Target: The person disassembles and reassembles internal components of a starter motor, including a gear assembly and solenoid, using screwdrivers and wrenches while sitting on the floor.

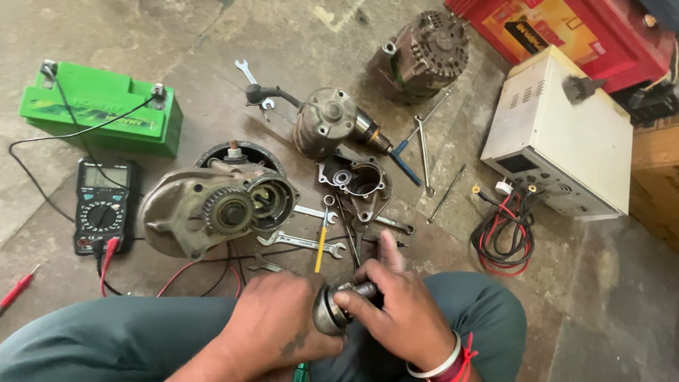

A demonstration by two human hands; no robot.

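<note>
Two hands meet over my lap, low in the head view and just short of the near edge of the concrete floor point(212, 42). My left hand point(272, 322) is curled shut around the rounded end of a small grey metal drive piece with a domed cup and a short dark shaft point(339, 305); my right hand point(404, 317) is closed over the shaft end, thumb pressed on the rim of the cup, index finger sticking out past it. So the piece sits between both palms, off the floor, above my grey-green trousers point(127, 332).

I judge it solid steel: stiff, dense for its bulk, not fragile, probably greasy and so inclined to slip. The cup's rim and the shaft look like the surest places to take hold; the smooth dome looks the worst.

Just beyond my knuckles lie a yellow-handled screwdriver point(322, 244) and a few flat steel spanners point(300, 242). Farther out, toward the middle of the floor, sits a grimy cast-metal housing with a toothed gear point(212, 205), with a black digital multimeter point(104, 205) to its left and a green rectangular battery point(99, 106) near the far left corner. A cream metal box with coiled red and black leads point(559, 127) stands well apart on the right side
</note>
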